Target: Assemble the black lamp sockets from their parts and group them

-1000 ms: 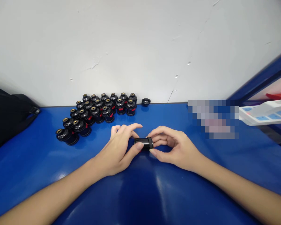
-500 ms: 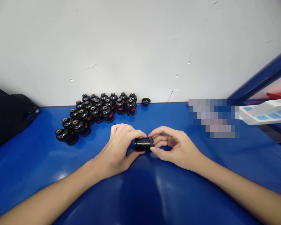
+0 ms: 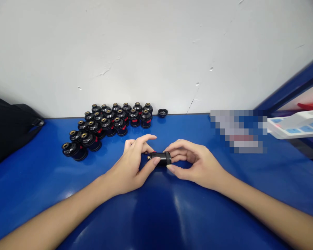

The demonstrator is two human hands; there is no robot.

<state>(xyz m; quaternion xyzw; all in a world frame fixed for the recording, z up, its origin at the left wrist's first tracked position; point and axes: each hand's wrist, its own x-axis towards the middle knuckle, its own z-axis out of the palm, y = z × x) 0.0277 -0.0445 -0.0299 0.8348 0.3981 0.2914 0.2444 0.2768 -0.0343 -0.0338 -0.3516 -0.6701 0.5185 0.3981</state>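
A black lamp socket (image 3: pixel 160 158) lies sideways between my two hands, above the blue tabletop. My left hand (image 3: pixel 131 161) holds its left part, the thumb on the near side and the index finger raised clear of it. A small brass-coloured bit shows at the socket's left end, and a spot of red at its upper edge. My right hand (image 3: pixel 194 159) grips the ring at the right end between thumb and fingers. Behind my left hand, several similar black lamp sockets (image 3: pixel 108 126) stand upright in rows, with brass openings on top and red bits on their sides.
A small black cup-shaped ring (image 3: pixel 162 113) sits by the white wall (image 3: pixel 151 52). At the left edge rests a black fabric item (image 3: pixel 10 128). On the right are a pixelated patch, a white tray (image 3: pixel 297 126) with blue compartments, and a blue frame bar (image 3: pixel 289 83).
My left thumb has shifted up onto the socket's near side, and the left index finger has lifted off. The socket seems to have rolled a little. My right hand stays nearly still.
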